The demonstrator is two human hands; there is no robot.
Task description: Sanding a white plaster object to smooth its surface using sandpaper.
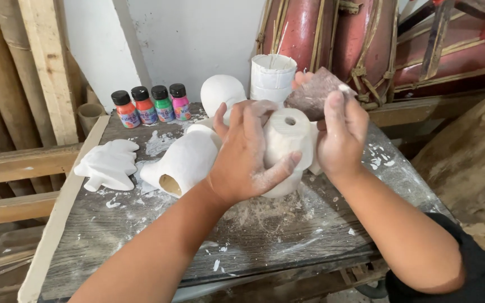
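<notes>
We hold a white plaster figure (287, 147) over the middle of the dusty grey table (141, 247), and we place everything else by it. Our left hand (246, 154) wraps the figure from its near side, fingers (280, 167) curled and pressed against the white surface with the thumb hooked underneath, so the piece sits braced and tipped with its small round hole facing up toward us. Our right hand (341, 134) comes in from the figure's right, its fingers pinched on a brown scrap of sandpaper (314, 93) that stands just above and behind the figure's top edge; the grip looks suited to rubbing the paper across the plaster. White powder and chips lie thickest on the table directly below the figure, which fits a piece held low over the surface so the dust falls there. Just left of the figure a second hollow plaster cast (182, 163) lies on its side with its open base toward us, and farther left a flat hand-shaped cast (108, 164) rests near the table's edge. Behind the figure stand a rounded white cast (220, 92) and a white cup (273, 74), and to the far left of these four small paint bottles (151, 105) with black caps line up against the wall, within reach but away from the dust.
</notes>
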